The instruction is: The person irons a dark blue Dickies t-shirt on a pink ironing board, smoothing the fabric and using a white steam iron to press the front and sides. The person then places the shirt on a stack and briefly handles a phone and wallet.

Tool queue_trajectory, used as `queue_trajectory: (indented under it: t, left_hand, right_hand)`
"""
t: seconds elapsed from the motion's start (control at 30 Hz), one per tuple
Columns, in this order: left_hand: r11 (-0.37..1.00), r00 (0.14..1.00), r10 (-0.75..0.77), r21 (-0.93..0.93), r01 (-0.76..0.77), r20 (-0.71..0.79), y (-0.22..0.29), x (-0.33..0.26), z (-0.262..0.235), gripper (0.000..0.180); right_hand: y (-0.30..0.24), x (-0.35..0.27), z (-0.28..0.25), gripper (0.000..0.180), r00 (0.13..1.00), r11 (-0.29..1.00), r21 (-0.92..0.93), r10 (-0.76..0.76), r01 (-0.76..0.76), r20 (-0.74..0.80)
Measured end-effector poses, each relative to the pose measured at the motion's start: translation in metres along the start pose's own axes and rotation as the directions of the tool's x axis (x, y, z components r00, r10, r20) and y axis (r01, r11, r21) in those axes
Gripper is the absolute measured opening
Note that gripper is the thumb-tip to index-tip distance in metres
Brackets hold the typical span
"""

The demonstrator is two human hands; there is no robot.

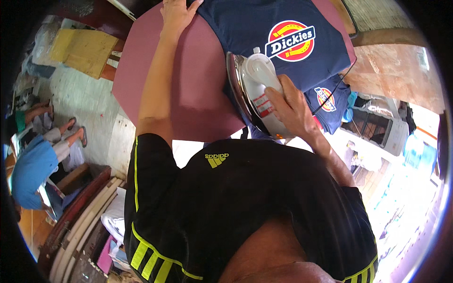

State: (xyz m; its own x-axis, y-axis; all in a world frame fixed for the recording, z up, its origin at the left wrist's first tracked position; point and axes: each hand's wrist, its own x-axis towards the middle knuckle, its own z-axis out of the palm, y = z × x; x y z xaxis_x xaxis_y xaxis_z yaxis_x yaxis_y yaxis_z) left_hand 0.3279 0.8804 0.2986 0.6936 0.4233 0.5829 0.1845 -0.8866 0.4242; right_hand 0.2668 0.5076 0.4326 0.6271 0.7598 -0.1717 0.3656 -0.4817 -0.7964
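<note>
My right hand [293, 107] is wrapped round the handle of a white and grey clothes iron [264, 75]. Its metal soleplate faces left, so the iron is tilted on its side by the near edge of a navy T-shirt [236, 23]. The shirt bears a red, yellow and white printed emblem and lies over a maroon padded ironing board [188, 94]. At the far edge, my left hand [179, 12] rests beside the shirt's left edge, thumb held apart; its fingertips are partly cut off by the picture's edge. A small orange light glows near the iron's heel.
A dark cord [347, 70] runs at the right of the board. A second navy shirt [330, 101] with a similar emblem hangs there. Farther right stands a pale crate-like bin [394, 134]. At left are a yellow board [85, 52], seated people [35, 170] and long pale poles [85, 231].
</note>
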Motion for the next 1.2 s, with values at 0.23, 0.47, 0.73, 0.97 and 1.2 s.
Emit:
queue_trajectory:
  t: [0.23, 0.47, 0.73, 0.97, 1.2]
  left_hand:
    - [0.998, 0.998, 0.063, -0.023, -0.063, -0.020, -0.020, 0.025, 0.026, 0.034]
    - [0.996, 0.998, -0.059, -0.076, 0.056, -0.026, -0.016, 0.027, 0.021, 0.029]
    - [0.993, 1.000, -0.011, -0.118, 0.008, -0.028, -0.026, 0.031, 0.022, 0.027]
    - [0.979, 0.997, -0.052, -0.199, 0.042, -0.048, -0.018, 0.028, 0.014, 0.024]
    - [0.969, 0.997, -0.061, -0.243, 0.049, -0.043, -0.022, 0.029, 0.009, 0.020]
  right_hand:
    - [0.001, 0.030, 0.050, 0.016, 0.989, 0.999, -0.001, 0.047, -0.047, -0.138]
    - [0.023, 0.115, 0.039, 0.023, 0.874, 0.809, -0.468, -0.465, 0.354, -0.142]
    - [-0.008, 0.140, 0.037, 0.015, 0.998, 0.996, 0.084, -0.014, 0.020, -0.065]
    - [-0.025, 0.185, 0.031, 0.018, 0.987, 0.991, 0.081, -0.094, 0.105, -0.132]
    - [-0.007, 0.193, 0.037, 0.019, 0.922, 0.934, 0.011, -0.351, 0.358, -0.164]
